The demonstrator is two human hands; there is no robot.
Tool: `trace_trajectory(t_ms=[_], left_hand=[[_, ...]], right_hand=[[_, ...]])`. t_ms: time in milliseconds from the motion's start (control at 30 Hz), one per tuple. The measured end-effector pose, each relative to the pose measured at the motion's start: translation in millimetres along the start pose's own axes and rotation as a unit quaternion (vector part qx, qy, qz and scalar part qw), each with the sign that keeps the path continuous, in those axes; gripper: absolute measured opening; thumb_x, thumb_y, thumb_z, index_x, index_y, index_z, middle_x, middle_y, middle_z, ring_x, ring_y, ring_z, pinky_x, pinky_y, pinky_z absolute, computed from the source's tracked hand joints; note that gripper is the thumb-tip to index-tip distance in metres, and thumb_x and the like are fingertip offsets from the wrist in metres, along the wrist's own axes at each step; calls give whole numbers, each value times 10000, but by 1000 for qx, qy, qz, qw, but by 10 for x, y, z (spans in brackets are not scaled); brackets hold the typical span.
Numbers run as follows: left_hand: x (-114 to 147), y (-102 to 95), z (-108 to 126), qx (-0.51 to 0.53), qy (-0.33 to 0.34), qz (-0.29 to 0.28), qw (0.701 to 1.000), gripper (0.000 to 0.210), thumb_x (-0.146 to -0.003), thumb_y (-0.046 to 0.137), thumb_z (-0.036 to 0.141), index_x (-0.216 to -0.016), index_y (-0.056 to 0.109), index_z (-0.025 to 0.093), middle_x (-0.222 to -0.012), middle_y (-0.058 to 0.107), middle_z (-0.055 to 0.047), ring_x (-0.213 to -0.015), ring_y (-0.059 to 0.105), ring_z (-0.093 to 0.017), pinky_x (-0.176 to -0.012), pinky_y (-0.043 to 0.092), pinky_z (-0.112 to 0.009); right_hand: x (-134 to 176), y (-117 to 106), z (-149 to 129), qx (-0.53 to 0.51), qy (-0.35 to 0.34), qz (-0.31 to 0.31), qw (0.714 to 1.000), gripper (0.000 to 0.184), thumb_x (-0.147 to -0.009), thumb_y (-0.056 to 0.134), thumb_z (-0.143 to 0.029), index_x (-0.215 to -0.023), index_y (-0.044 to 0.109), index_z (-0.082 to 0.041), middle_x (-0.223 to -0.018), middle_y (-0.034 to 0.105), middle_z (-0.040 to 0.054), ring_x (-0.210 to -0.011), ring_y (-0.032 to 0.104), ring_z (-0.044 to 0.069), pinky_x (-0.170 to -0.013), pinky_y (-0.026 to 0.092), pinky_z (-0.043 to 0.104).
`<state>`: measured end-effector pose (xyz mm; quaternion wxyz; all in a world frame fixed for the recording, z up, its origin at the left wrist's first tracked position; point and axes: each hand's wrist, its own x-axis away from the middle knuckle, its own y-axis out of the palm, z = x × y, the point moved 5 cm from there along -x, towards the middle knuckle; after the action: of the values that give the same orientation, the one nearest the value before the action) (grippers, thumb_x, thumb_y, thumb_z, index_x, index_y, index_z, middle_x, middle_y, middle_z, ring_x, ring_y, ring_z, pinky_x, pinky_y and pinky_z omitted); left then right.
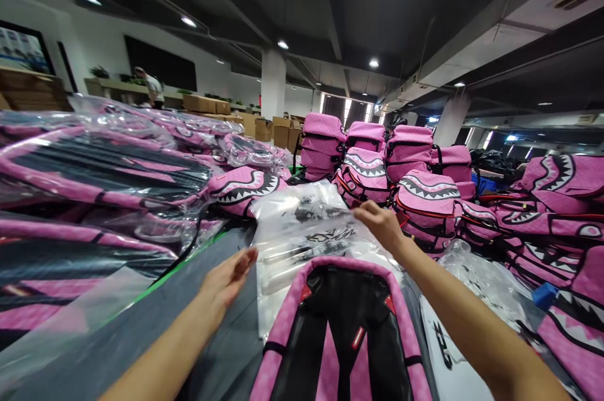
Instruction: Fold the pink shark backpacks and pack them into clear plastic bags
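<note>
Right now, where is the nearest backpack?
The backpack lies at the bottom of the head view, just right of centre, directly in front of the central plastic bag.

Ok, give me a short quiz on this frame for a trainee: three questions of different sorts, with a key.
1. True or false: the left hand is gripping the nearest backpack.
2. What lies between the left hand and the right hand, beyond that backpack's top edge?
3. Fill the gap: several pink bags on the right bear rows of jagged ____.

Key
1. False. It is apart from the backpack, by the left edge of the plastic; whether it touches the plastic is hard to tell.
2. Plastic with dark print.
3. Teeth.
</note>
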<state>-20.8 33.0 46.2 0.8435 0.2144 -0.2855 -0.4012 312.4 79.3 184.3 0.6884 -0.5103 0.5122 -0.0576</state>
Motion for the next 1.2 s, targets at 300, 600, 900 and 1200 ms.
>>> trace_trajectory(t_ms=[300,600,900,1200], left_hand=[[1684,-1017,-1681,11,-313,-144,939,476,-844,656,604,-1082,719,197,-1207,737,-196,-987,760,-323,-756,661,-423],[1684,-501,-1681,-268,-52,-253,928,673,-504,777,835,-630,592,200,-529,623,8,-473,614,-159,-470,464,-255],[2197,-1051,-1635,-436,-37,-382,814,528,-682,716,781,-796,721,266,-721,750,-83,-529,706,-268,-478,558,-359],[1848,-265,-818,-684,475,-169,528,372,-878,490,141,-1159,731,182,-1112,745,-144,-1111,640,-331,-1067,419,-529]], right_hand=[[1887,501,-665,-120,113,-180,970,128,-877,778,-282,-758,755,-242,-705,665,-26,-649,591,119,-623,399,241],[2211,932,-890,-449,336,-265,784,553,-567,898,-626,-611,573,-181,-558,559,-43,-538,491,102,-521,354,220],[1892,717,-274,-304,410,18,860,354,-983,425,-551,-880,542,-233,-649,560,-36,-559,558,152,-533,380,240],[2037,392,-1184,15,-43,25,999,284,-1074,432,-331,-900,616,-204,-710,641,10,-606,597,133,-583,315,256]])
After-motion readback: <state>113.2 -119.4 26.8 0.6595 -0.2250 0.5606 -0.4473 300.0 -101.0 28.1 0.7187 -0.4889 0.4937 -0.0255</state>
